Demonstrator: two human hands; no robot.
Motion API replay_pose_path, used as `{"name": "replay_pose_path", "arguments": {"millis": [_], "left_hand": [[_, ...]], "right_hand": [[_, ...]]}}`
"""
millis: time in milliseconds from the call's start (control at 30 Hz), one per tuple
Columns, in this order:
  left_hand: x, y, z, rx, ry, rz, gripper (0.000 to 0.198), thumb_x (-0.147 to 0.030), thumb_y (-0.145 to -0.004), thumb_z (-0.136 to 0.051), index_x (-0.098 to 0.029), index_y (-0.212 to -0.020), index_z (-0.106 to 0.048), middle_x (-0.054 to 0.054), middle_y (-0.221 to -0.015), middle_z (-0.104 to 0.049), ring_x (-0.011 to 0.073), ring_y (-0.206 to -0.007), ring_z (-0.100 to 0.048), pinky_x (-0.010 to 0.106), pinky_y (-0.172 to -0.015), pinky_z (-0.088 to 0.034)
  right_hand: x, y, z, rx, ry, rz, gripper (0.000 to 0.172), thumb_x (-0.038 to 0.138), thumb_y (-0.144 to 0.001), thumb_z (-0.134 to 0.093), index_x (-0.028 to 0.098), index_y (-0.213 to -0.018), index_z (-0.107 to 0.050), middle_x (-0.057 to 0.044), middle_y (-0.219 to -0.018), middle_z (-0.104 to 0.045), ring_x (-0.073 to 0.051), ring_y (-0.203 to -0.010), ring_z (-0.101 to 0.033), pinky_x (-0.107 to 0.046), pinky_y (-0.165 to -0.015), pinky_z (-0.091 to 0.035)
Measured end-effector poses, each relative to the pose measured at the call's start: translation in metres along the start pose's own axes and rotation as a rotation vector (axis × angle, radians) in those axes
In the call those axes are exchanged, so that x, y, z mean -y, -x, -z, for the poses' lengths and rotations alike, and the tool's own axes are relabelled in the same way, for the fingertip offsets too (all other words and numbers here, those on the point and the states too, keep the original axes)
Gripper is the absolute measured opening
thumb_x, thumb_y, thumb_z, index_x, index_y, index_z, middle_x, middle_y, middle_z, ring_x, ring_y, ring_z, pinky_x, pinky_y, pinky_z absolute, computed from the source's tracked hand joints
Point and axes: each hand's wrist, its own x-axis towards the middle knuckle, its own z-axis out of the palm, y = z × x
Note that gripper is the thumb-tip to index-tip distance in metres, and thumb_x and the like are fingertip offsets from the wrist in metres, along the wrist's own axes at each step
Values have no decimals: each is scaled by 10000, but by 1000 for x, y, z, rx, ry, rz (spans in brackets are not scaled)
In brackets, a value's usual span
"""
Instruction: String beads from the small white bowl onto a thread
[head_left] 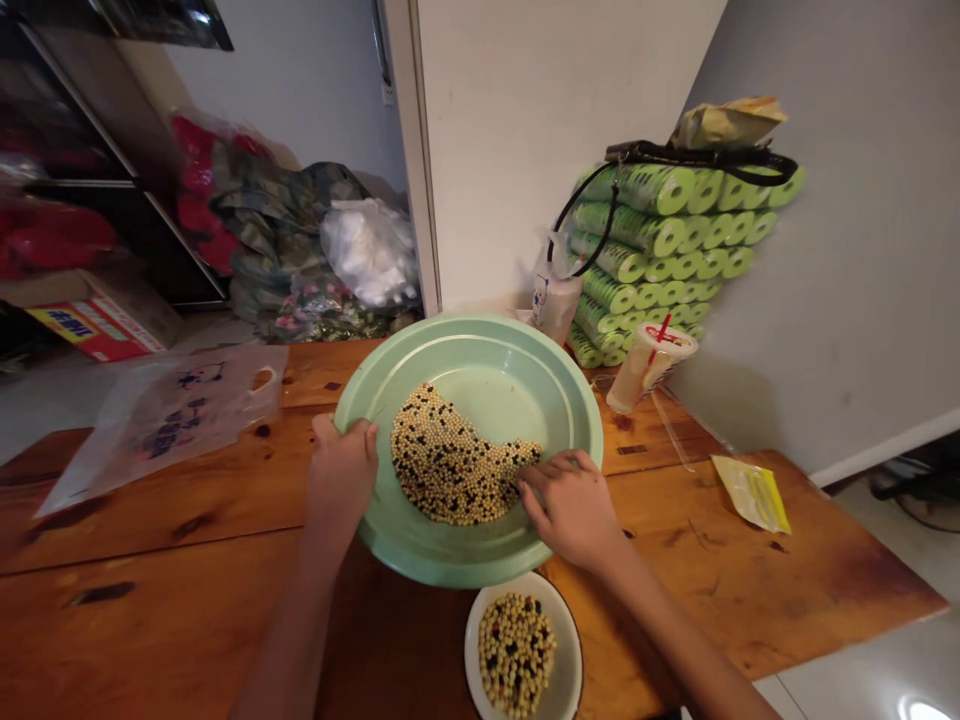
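Note:
A light green plastic basin [495, 370] holds a layer of mixed pale yellow and black beans [457, 465], spread over its left and lower floor. My left hand [343, 470] is closed on the basin's left rim, thumb over the top edge. Over the right side of the basin reaches my right hand [570, 500], its fingers slightly bent and apart, fingertips touching the right end of the beans. Just below the basin is a white bowl [572, 640] with more yellow and black beans [516, 655] in it.
On the wooden table [187, 600] lie a flat plastic bag [180, 410] at left and a yellow packet [752, 493] at right. Behind the basin stand a drink cup with a red straw [649, 365], another bagged cup [556, 300] and stacked green-wrapped rolls [637, 240].

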Motion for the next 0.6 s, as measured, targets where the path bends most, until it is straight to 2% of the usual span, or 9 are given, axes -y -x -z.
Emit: {"name": "replay_pose_path", "arguments": {"millis": [200,600], "left_hand": [[2,8,2,-22,-16,6,455,-404,-975,-226,-174,-1016,-617,138,-1145,-420,171,-638,-544,306,-617,-420],[4,15,1,-49,-22,31,453,-427,-975,-232,-190,-996,-618,117,-1121,-426,145,-595,-503,293,-595,-404]], "right_hand": [[4,7,0,2,-2,-8,281,275,-947,-397,200,-861,-654,-44,-833,-716,-219,-826,-595,-389,-862,-258],[8,12,0,-1,-7,-28,297,280,-949,-384,198,-910,-666,-64,-823,-706,-232,-840,-593,-399,-880,-262]]}}
